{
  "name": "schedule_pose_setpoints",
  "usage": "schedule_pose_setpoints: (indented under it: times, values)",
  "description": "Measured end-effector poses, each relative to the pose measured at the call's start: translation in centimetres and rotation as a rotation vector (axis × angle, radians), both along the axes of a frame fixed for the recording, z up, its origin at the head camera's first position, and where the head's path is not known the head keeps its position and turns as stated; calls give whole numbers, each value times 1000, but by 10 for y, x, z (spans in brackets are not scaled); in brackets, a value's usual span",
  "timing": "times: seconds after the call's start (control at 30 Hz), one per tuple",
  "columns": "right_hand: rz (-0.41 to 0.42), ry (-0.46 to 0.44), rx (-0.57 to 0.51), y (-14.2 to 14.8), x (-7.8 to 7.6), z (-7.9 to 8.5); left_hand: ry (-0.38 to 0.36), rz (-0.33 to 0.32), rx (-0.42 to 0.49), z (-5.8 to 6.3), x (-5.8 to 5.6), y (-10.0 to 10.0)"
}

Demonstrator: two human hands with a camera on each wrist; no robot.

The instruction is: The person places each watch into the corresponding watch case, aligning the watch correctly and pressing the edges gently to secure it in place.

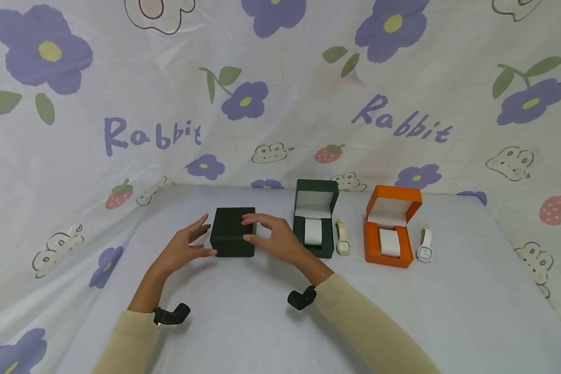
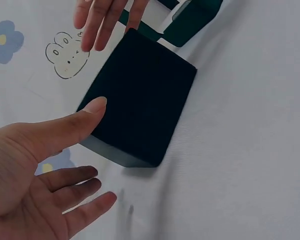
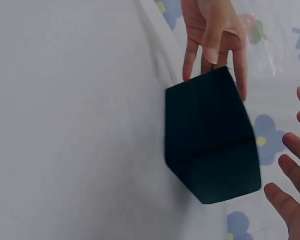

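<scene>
Box (image 1: pixel 231 234), closed and black, has left hand (image 1: pixel 183 249) at nine o'clock, right hand (image 1: pixel 279 239) at three, both loose-fingered, gripping nothing; lopsided pushing might skid it.

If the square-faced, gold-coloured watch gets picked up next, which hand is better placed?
Probably the right hand: it's nearer the gold-coloured watch, though the open dark green box stands between. The left hand is farther off, beyond the closed, squarish black box.
</scene>
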State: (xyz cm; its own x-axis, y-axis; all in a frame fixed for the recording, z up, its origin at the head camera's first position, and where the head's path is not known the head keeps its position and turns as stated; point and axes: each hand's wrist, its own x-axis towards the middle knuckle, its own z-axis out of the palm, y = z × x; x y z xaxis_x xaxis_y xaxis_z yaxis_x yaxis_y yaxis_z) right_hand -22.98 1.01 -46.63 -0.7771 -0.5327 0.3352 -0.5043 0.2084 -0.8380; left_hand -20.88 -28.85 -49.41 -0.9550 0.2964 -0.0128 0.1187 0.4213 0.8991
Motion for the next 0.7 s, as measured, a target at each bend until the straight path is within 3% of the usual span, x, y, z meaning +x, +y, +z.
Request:
schedule_pose_setpoints:
  times: [0.33, 0.7]
  values:
    - [-11, 12, 48, 29, 5, 33, 187, 39, -233, 29, 8, 3]
    - [2, 32, 105, 70, 20, 65, 262, 64, -295, 58, 18, 24]
